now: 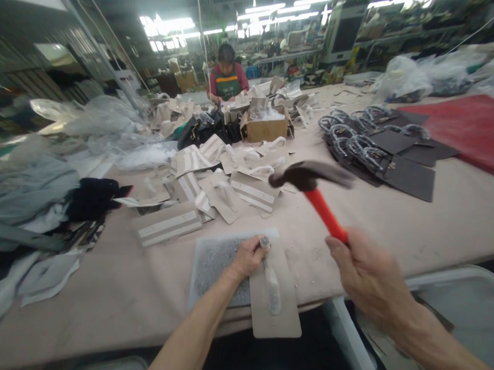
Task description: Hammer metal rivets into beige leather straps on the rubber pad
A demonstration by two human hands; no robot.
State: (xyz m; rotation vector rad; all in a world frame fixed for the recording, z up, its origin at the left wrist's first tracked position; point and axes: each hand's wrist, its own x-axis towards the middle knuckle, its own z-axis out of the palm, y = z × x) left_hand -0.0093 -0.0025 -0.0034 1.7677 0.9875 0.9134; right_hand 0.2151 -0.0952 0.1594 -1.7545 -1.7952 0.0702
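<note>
My right hand (pixel 370 274) is closed round the red handle of a claw hammer (pixel 326 211), raised above the table; its dark head is slightly blurred. My left hand (pixel 249 257) pinches a short metal punch (pixel 264 241) with a round top, upright at the upper end of a wrapped handle. This handle (pixel 272 291) lies along a beige bag panel (pixel 275 324), which sticks out past the table's front edge. Beneath the panel and my left hand is a scuffed grey work pad (pixel 213 266). The punch's lower tip is hidden.
Beige panels with wrapped handles (pixel 225 192) are heaped beyond the pad, near a cardboard box (pixel 266 129). Dark panels (pixel 409 174) lie at right by a red sheet (pixel 473 130). A white bin (pixel 468 307) stands front right. Another person (pixel 227 79) is across the table.
</note>
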